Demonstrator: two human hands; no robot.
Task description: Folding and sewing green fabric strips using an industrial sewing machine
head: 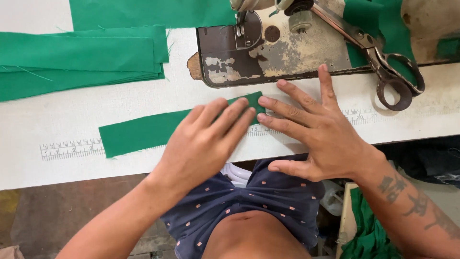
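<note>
One narrow green fabric strip (pixel 143 132) lies flat on the white table (pixel 28 124), over a printed ruler scale (pixel 72 148) near the front edge. Both hands are open, holding nothing. Fingers of the left hand (pixel 203 141) press flat on the strip's right end; the right hand (pixel 318 132) lies spread, fingertips just beside that end (whether they touch it is unclear). Behind stands a worn sewing machine bed (pixel 282 52) with scissors (pixel 378 57) resting across it. Stacked green strips (pixel 81 60) lie far left.
</note>
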